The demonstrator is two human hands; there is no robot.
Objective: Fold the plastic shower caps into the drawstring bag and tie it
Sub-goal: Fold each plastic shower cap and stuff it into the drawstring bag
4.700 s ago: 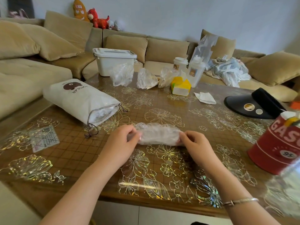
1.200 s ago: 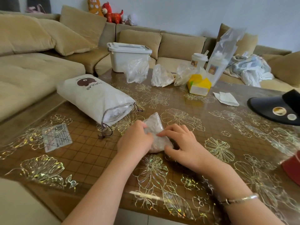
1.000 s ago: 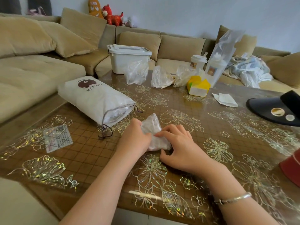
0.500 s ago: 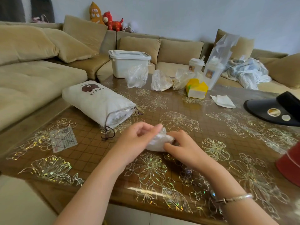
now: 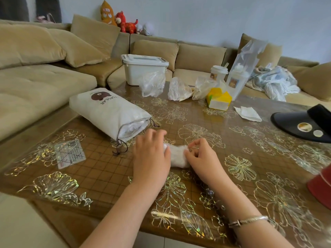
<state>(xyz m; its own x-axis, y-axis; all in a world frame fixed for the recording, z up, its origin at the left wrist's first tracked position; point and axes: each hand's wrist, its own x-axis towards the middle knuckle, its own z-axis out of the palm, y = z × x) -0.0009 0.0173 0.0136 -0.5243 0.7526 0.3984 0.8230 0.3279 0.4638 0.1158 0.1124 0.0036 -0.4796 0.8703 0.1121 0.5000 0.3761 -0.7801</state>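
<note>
A clear shower cap (image 5: 176, 155), folded into a small wad, lies on the table between my hands. My left hand (image 5: 151, 154) covers its left side with the fingers over it. My right hand (image 5: 201, 154) pinches its right end with curled fingers. The white drawstring bag (image 5: 107, 111) with a brown bear print lies to the left, its mouth open toward my hands and its cord (image 5: 120, 148) loose on the table. Three more crumpled caps sit at the far edge: one (image 5: 152, 84), another (image 5: 178, 90) and a third (image 5: 203, 87).
A white lidded bin (image 5: 143, 68) stands behind the caps. A yellow carton (image 5: 218, 99), cups in a clear bag (image 5: 240, 76), a tissue (image 5: 248, 113), a black visor (image 5: 302, 124) and a red can (image 5: 321, 185) are on the right. A small plastic card (image 5: 69, 153) lies left.
The long cap was folded down into a compact wad. My left hand has dropped from holding it up to covering it on the table, while my right hand shifted to its right end.
</note>
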